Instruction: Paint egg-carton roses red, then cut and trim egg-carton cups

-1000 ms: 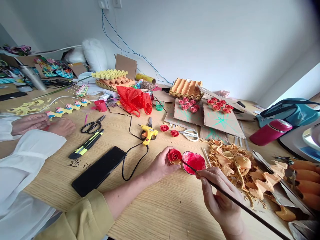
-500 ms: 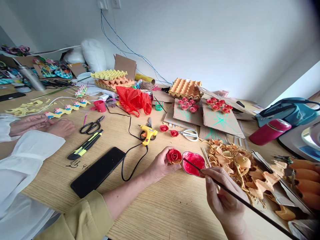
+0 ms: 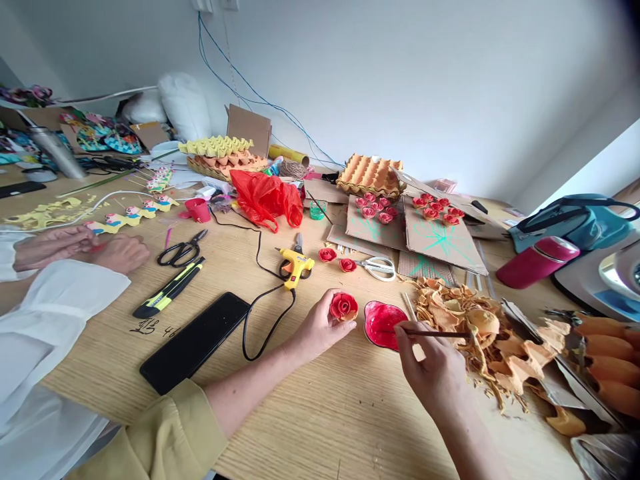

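Arguably, an overloaded brush (image 3: 440, 332) pinched in the right hand (image 3: 431, 373) could drip onto the desk (image 3: 310, 413), missing the left hand's (image 3: 320, 328) gripped rose (image 3: 343, 307).

Underside of the red paper rose (image 3: 344, 306) hidden behind the fingers of the left hand (image 3: 315, 327). Tip of the brush (image 3: 450, 333) is lost against the red dish (image 3: 383, 323) — contact cannot be confirmed. Co-worker's white sleeve (image 3: 55, 313) cut off by the left edge. Pen marks (image 3: 150, 327) on the table (image 3: 320, 413) too small to read. White appliance (image 3: 620, 273) cut by the right edge — type undetermined.
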Available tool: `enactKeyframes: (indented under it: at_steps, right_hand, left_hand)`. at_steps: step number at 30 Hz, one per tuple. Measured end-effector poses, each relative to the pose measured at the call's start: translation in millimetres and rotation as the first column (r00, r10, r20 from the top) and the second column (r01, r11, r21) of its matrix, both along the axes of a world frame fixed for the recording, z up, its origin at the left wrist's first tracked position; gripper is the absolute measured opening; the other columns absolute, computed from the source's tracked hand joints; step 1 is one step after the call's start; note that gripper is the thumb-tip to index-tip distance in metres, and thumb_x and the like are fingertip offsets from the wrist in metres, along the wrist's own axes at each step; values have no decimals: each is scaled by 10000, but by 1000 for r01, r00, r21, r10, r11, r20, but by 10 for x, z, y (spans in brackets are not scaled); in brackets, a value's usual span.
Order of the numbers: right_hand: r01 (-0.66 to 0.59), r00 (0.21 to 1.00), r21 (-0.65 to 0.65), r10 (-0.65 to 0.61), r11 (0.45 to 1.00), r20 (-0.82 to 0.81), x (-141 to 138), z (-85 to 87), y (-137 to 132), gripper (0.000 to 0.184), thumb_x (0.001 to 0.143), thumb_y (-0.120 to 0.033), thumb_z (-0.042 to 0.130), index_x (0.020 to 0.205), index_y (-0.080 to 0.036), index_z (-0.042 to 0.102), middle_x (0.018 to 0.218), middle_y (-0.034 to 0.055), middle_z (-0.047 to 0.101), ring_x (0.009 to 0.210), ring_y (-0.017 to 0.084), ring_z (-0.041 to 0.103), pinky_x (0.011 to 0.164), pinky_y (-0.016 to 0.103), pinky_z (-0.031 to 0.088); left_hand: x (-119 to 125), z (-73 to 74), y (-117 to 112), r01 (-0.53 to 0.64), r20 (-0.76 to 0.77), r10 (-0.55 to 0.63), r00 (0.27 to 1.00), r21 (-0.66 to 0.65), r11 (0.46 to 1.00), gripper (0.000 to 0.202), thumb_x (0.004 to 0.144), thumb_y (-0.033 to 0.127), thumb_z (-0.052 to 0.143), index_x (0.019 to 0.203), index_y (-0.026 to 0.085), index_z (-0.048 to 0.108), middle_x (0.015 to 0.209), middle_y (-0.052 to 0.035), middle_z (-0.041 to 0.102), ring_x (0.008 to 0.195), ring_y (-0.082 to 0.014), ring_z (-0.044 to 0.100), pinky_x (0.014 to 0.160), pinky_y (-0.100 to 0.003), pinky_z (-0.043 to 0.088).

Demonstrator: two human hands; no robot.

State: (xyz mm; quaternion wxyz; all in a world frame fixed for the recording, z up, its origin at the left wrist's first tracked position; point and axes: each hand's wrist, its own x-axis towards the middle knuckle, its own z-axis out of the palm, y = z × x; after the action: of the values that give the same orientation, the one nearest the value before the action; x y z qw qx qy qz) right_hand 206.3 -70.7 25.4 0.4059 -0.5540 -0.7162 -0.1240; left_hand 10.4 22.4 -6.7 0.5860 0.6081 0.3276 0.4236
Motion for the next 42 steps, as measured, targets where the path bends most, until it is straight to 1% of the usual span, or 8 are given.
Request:
enactKeyframes:
  at_steps: [3,6,10,17,23,30,38,42]
  right_hand:
    - [-29,997,74,34,997,-74,-11,68,-73,97,985,-159,570,968,-197,657,824,18,713,691,139,672,668,259,501]
    - [-126,978,116,143,985,-149,-51,119,-148,172,959,-87,577,1068,-193,657,879,32,694,784,142,660,731,266,517]
    - [-261,955,95,271,961,-119,-136,120,-186,262,932,-30,588,1130,-187,653,903,47,679,835,152,633,764,288,524]
    - [-333,940,27,334,943,-63,-178,30,-156,314,933,-22,583,1200,-181,628,944,54,690,823,156,638,835,346,523]
    - [-301,952,64,304,952,-48,-160,74,-173,344,904,-3,598,1190,-191,627,907,47,695,789,166,645,758,336,529]
    - [-312,948,39,314,949,-49,-174,59,-173,316,920,-17,596,1185,-189,617,923,52,694,798,159,638,782,336,536]
    - [-58,998,108,57,992,10,5,99,-88,75,965,-135,597,970,-198,637,815,21,706,717,148,666,715,278,507]
    - [27,999,61,-29,998,33,33,10,1,130,995,-209,587,888,-201,662,801,17,747,639,138,683,626,259,484]
  left_hand:
    - [7,15,-10,-11,-15,12,1000,41,999,355,742,151,714,1051,185,542,971,-13,594,906,-166,586,865,-296,490]
    - [10,30,-23,3,-10,-3,1000,50,999,372,735,154,726,1056,183,542,973,-12,598,901,-163,585,853,-286,489]
    - [3,58,-56,51,5,-51,999,49,998,397,744,188,749,1085,174,544,990,-18,610,909,-164,589,850,-280,489]
    - [6,17,-77,62,-30,-59,998,103,993,377,776,205,744,1103,173,559,978,-22,640,890,-164,598,810,-266,497]
    - [0,20,-72,20,-81,-12,997,101,995,378,754,158,721,1097,180,564,994,-22,650,907,-172,614,830,-272,506]
    - [6,12,-64,36,-48,-31,998,112,993,374,761,187,745,1089,178,564,983,-19,648,897,-167,611,816,-263,503]
    - [-11,-37,-6,-49,-92,58,994,99,994,415,727,165,768,1083,186,557,988,-12,627,917,-175,608,870,-294,503]
    - [14,-77,18,-29,-11,29,1000,-6,1000,473,704,150,781,1119,184,556,1051,-31,627,985,-188,621,929,-319,516]
